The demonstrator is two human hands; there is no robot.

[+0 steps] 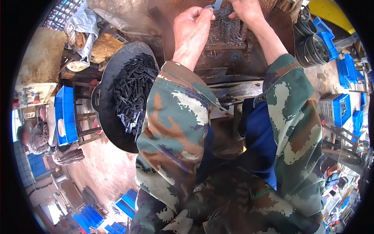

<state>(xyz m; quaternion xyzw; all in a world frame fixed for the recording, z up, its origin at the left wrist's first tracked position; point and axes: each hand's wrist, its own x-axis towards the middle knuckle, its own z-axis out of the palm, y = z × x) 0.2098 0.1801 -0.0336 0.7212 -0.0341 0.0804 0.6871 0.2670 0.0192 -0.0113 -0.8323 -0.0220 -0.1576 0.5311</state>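
Both hands were up at the dark, greasy machine [226,29]. The left hand [191,31] and right hand [245,9] pinched one small metal strip [214,5] together, keeping it steady. A black pan [105,105] of more dark strips [134,89] sat close by the left arm, easy to reach.

A dark, greasy machine bed [230,31] carries a small metal strip [213,5].

Bright, even daylight, strongest at upper right. Soft shadow under the sleeves [175,128]. Heavy fisheye bending and black corners at the rim; slightly soft toward the edges, sharp mid-frame.
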